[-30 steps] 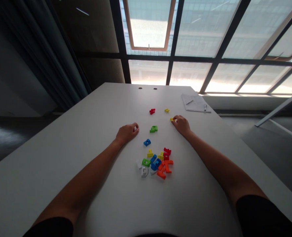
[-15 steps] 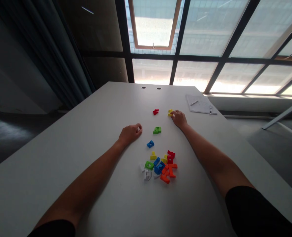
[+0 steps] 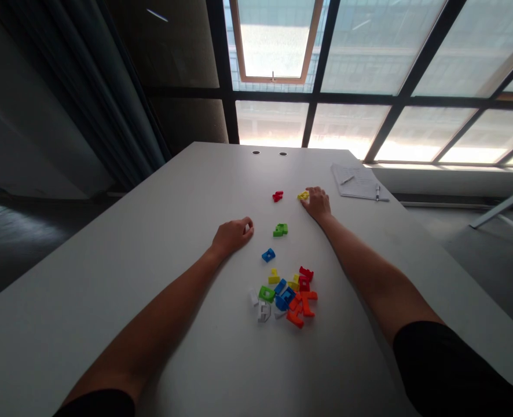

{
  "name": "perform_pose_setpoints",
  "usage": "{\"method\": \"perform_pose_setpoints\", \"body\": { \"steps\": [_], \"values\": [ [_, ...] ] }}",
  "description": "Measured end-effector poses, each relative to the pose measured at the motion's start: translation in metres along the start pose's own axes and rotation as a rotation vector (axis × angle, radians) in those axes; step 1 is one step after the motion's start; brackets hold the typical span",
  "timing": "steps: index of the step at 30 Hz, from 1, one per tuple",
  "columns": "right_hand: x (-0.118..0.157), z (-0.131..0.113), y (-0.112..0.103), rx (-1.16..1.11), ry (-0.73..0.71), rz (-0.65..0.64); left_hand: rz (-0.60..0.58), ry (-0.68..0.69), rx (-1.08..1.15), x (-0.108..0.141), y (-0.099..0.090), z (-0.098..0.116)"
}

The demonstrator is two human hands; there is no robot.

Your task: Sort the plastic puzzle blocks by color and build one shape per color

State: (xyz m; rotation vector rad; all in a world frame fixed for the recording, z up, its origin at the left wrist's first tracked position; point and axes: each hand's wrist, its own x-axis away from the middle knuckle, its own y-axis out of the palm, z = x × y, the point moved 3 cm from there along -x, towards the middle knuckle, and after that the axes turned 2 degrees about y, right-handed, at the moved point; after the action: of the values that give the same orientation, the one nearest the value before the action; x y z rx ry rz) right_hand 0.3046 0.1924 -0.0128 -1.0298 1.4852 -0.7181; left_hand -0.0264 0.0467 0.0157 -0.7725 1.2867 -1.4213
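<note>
My right hand [image 3: 318, 202] is at the far right of the loose pieces, thumb and fingers round a yellow plastic piece [image 3: 303, 196] at table level. Curled on the table to the left is my left hand [image 3: 234, 234], with nothing visible in it. Between the hands lie a red piece [image 3: 278, 196] and a green piece [image 3: 280, 230]. A blue piece [image 3: 268, 255] sits nearer to me. Closer still is a loose pile of plastic pieces, among them a green piece with a hole [image 3: 266, 293], orange pieces [image 3: 307, 303] and a white piece [image 3: 264, 311].
The white table [image 3: 213, 365] runs away from me toward large windows. Papers [image 3: 358, 180] with two pens lie at its far right. Two round cable holes are near the far edge. A dark curtain [image 3: 121, 98] hangs at the left.
The yellow piece has turned slightly under my right hand, whose fingers have shifted round it. My left hand keeps its place on the table. The whole view has shifted a little.
</note>
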Motion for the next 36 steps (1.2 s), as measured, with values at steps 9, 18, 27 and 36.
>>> {"method": "perform_pose_setpoints", "body": {
  "steps": [9,18,27,36],
  "values": [
    [0.001,0.004,0.007,-0.012,0.083,-0.091,-0.001,-0.004,0.018,0.001,0.000,0.000],
    [0.031,-0.003,-0.012,-0.061,0.108,-0.096,0.000,-0.004,0.001,0.001,-0.001,0.000],
    [0.128,-0.033,-0.078,-0.498,-0.323,-0.060,0.006,0.006,-0.009,-0.001,0.002,-0.002],
    [0.188,-0.116,-0.145,-0.701,-0.985,-0.551,0.015,0.002,-0.009,0.000,0.001,-0.002]
  ]
}}
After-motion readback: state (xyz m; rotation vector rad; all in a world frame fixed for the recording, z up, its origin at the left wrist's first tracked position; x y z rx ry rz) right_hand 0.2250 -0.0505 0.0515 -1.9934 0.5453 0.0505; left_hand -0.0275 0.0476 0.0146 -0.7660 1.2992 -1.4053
